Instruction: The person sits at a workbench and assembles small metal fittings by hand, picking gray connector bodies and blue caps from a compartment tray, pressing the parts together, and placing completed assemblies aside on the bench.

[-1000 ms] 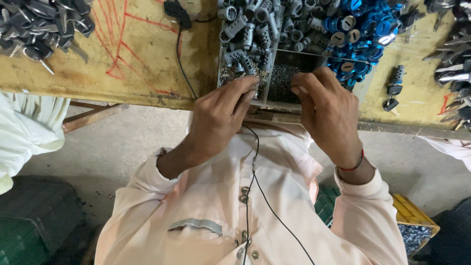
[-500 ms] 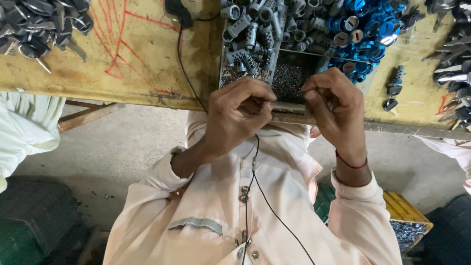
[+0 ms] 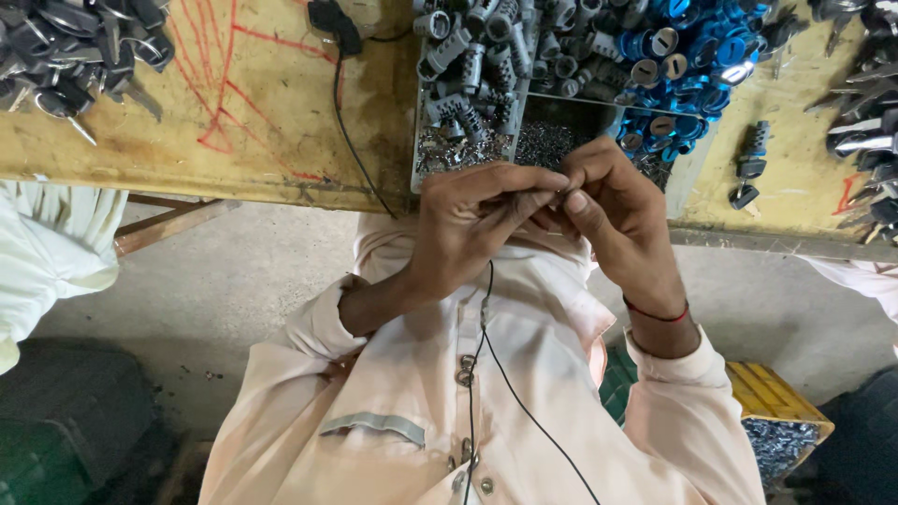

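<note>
My left hand [image 3: 472, 224] and my right hand [image 3: 613, 210] meet fingertip to fingertip just below the bench edge, over my chest. Between the pinched fingertips there seems to be a very small metal part, too small and hidden to name. Right behind the hands stands a grey divided tray [image 3: 418, 140]. It holds grey ribbed cylinders [image 3: 472, 56], tiny dark metal bits [image 3: 552, 140] and blue round caps [image 3: 687, 47]. A red thread circles my right wrist.
The worn yellow bench [image 3: 234, 112] carries red scribbles, a black cable [image 3: 351, 131], dark metal parts at top left [image 3: 75, 47] and keys at far right [image 3: 865, 103]. A yellow crate of small parts [image 3: 776, 421] stands on the floor. White cloth [image 3: 47, 252] hangs at left.
Both hands came back from the tray toward my chest and closed together, fingertips now pinched against each other.
</note>
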Demonstrator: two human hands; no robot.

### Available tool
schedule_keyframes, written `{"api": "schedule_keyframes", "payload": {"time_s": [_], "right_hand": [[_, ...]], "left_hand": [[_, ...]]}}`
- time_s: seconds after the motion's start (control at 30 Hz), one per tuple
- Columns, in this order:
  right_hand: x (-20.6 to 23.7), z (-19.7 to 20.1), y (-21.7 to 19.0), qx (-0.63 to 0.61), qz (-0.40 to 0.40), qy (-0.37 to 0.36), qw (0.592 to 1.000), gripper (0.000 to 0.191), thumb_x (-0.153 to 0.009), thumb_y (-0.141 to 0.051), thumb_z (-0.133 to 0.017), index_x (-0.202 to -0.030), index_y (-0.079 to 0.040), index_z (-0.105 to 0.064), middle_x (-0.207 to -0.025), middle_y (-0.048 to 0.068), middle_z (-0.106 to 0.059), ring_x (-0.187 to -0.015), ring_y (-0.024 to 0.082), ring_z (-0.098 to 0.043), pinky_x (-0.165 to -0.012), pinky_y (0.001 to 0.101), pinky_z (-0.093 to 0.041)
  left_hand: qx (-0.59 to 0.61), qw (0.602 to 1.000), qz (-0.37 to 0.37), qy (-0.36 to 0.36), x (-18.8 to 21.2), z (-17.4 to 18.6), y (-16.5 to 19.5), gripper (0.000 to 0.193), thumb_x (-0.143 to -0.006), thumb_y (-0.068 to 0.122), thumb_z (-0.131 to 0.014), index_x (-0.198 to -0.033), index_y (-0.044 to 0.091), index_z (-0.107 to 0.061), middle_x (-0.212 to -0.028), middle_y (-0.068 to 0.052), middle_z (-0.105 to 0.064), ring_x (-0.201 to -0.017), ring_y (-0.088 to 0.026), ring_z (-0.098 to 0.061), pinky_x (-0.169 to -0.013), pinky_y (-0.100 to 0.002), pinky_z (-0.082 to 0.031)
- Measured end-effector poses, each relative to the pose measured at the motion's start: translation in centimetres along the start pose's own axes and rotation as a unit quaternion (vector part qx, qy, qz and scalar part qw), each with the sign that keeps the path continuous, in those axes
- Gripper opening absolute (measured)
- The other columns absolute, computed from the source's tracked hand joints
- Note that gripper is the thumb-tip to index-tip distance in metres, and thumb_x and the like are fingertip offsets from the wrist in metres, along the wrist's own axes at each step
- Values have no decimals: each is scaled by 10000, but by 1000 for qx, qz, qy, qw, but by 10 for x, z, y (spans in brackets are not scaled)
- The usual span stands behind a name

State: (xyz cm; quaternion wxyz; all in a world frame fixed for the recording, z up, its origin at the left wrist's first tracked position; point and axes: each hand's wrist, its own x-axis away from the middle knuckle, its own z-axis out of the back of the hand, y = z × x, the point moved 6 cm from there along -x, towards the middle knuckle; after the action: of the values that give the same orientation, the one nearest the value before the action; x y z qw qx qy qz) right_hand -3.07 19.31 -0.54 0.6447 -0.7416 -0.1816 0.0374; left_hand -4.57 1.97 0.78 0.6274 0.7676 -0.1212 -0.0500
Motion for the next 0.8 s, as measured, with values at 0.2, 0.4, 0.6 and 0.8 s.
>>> {"api": "schedule_keyframes", "payload": {"time_s": [0.2, 0.4, 0.6, 0.8], "right_hand": [[7, 2, -8, 19, -10, -9, 1000, 47, -1101, -46, -582, -1137, -18, -570, -1164, 42, -507, -1037, 98, -531, -927, 232, -466], [22, -1, -41, 403, 157, 61, 900, 161, -982, 21, -727, -1085, -13, -608, -1110, 84, -574, -954, 194, -598, -783, 313, -511], [14, 9, -22, -68, -73, 104, 990, 234, -882, -6, -747, -1028, -97, -589, -959, 39, -614, -744, 103, -628, -606, 231, -542], [21, 35, -60, 508, -2, 21, 861, 95, -969, -123, -750, -1013, -57, -698, -954, 65, -659, -798, 207, -671, -675, 333, -520]], "left_hand": [[32, 998, -27, -47, 1, -6, -1, 155, -1029, 5, -702, -1170, 46, -752, -977, -55, -762, -861, -97, -748, -716, -202, -636], [-19, 998, 3, -61, 7, -11, 2, 274, -1030, -9, -699, -1297, 49, -676, -1019, -43, -768, -881, -89, -756, -783, -243, -647], [-64, 980, 122, -146, 8, -20, -10, 172, -984, 143, -721, -1104, 21, -707, -920, -38, -716, -729, -73, -684, -638, -237, -570], [-107, 986, 25, -123, -1, -14, -8, 139, -954, 137, -727, -1044, 32, -729, -904, -20, -731, -768, -60, -683, -692, -242, -575]]}}
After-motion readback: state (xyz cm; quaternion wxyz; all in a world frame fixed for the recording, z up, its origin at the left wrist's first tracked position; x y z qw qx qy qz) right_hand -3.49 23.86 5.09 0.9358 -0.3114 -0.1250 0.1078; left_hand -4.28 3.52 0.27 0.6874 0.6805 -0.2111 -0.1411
